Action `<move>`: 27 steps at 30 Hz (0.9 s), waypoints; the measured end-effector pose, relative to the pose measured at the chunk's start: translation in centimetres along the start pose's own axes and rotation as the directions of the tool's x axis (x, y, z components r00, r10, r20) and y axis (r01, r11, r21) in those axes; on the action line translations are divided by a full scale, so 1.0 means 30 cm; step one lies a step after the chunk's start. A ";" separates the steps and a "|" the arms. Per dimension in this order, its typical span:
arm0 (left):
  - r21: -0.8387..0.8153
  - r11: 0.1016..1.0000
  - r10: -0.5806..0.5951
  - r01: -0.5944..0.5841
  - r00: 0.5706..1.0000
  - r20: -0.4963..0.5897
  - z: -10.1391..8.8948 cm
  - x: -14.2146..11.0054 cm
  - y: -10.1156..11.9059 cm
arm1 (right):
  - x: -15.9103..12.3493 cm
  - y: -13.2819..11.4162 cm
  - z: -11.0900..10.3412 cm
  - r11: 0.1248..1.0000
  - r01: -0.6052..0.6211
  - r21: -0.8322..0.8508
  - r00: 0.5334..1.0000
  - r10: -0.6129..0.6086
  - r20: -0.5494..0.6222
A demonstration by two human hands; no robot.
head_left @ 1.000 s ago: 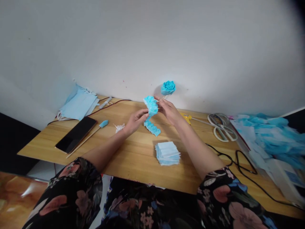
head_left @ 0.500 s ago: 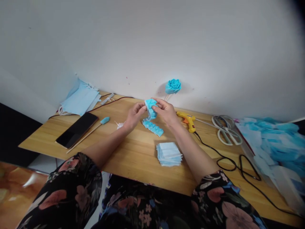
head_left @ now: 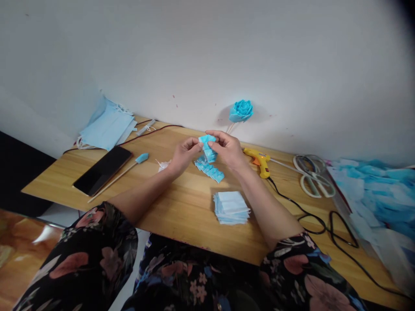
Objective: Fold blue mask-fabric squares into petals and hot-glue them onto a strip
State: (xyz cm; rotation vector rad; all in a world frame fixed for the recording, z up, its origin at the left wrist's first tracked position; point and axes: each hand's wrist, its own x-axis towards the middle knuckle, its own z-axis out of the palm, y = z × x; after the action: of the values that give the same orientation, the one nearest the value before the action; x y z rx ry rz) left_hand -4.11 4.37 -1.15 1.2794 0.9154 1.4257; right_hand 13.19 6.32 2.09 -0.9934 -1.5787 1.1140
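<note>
Between my two hands is a strip of folded blue mask fabric (head_left: 209, 154), its pleats hanging down toward the table. My left hand (head_left: 185, 154) pinches its upper left edge between thumb and fingers. My right hand (head_left: 228, 147) grips the right side, thumb in front and fingers behind. Below, a row of folded blue pieces (head_left: 214, 173) lies on the wood; whether it joins the held strip I cannot tell. Nearer me is a stack of pale blue fabric squares (head_left: 231, 208). Left of my left wrist lies a small white scrap (head_left: 163, 165).
A blue fabric rose (head_left: 241, 111) stands by the wall. To the right are a yellow glue gun (head_left: 261, 161) with a black cord, scissors (head_left: 317, 185) and a bin of blue scraps (head_left: 382, 190). Leftward lie a phone (head_left: 103, 170), a blue-tipped stick (head_left: 114, 181) and face masks (head_left: 105, 127).
The held strip has turned a little, and more of its pleated blue face shows below my right thumb. Both hands keep their hold. The camera view has shifted slightly.
</note>
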 end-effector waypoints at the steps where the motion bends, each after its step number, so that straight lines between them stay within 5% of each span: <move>1: 0.004 1.000 0.003 -0.003 1.000 0.003 0.000 -0.001 0.000 | -0.003 -0.004 0.000 1.000 0.015 -0.025 1.000 -0.015 0.001; 18: 0.049 0.998 -0.048 0.047 0.998 0.029 0.011 -0.011 0.014 | -0.009 -0.035 0.013 1.000 -0.019 -0.023 1.000 0.019 -0.002; 27: 0.056 0.998 -0.027 0.026 0.999 0.027 0.002 -0.003 0.017 | 0.002 -0.011 0.020 1.000 -0.014 0.013 0.994 0.016 -0.104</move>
State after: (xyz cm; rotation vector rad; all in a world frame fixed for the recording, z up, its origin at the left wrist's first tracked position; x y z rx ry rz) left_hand -4.14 4.16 -0.66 1.3208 0.9559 1.3664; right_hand 12.56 6.17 2.32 -1.0399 -1.4818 1.0641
